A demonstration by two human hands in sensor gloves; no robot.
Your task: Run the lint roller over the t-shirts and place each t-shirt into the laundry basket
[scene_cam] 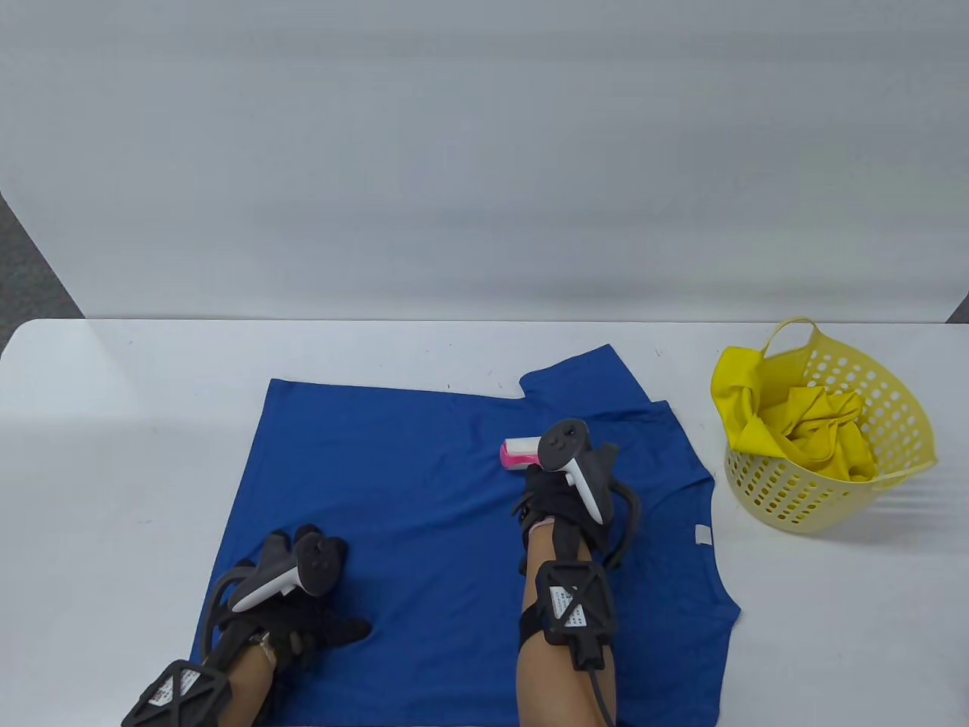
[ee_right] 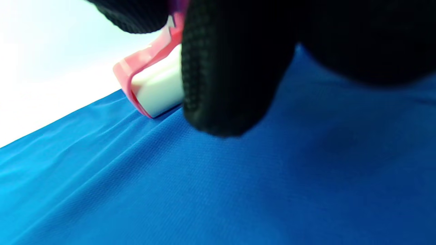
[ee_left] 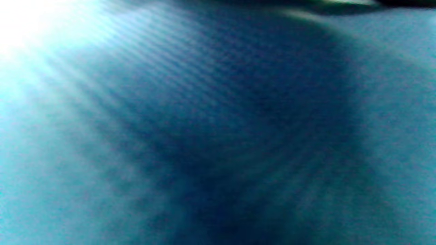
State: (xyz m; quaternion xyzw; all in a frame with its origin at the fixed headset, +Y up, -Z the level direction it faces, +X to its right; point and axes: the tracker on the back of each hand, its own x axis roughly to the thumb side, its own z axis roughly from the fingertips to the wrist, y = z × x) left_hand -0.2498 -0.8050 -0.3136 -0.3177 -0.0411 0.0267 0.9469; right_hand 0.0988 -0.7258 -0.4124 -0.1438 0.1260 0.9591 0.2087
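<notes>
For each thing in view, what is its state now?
Blue shirt: spread flat on the table.
Roller: on the blue shirt, held by the right hand.
Left hand: rests on the shirt.
Basket: upright, holds yellow cloth.

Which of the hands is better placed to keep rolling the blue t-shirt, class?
Right. The right hand grips the lint roller on the blue t-shirt; the left hand rests on the cloth.

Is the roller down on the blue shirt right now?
Touching: the right wrist view shows the roller sitting on the blue shirt, fabric creased beneath it.
</notes>
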